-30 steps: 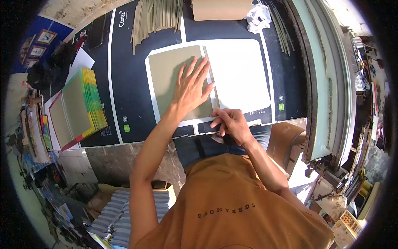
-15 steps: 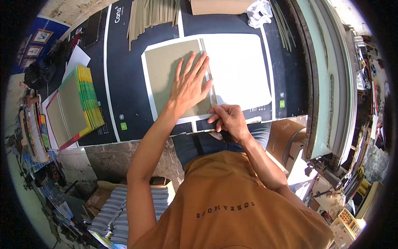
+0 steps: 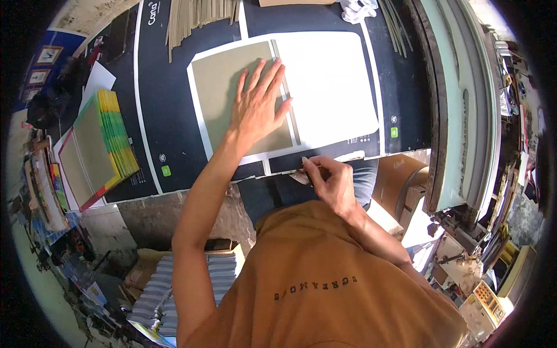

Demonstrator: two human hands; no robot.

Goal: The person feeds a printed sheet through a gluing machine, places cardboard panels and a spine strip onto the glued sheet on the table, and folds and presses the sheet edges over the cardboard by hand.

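Observation:
My left hand lies flat with fingers spread on a grey-brown board. That board rests on the left half of a large white sheet, whose right half is bare. Along the board's right edge runs a narrow grey strip, with a thin white gap between them. My right hand is just off the sheet's lower edge, at the front edge of the table. Its fingers are curled and closed; whatever they may hold is too small to make out.
Bundled grey strips and crumpled white paper lie at the back of the dark table. A stack of yellow-green covers stands at left. A long green machine bar borders the right. Below sits a box of striped items.
My right hand has drawn back from the strip's lower end to the table's front edge. My left hand stays flat on the board. The whole view has shifted slightly.

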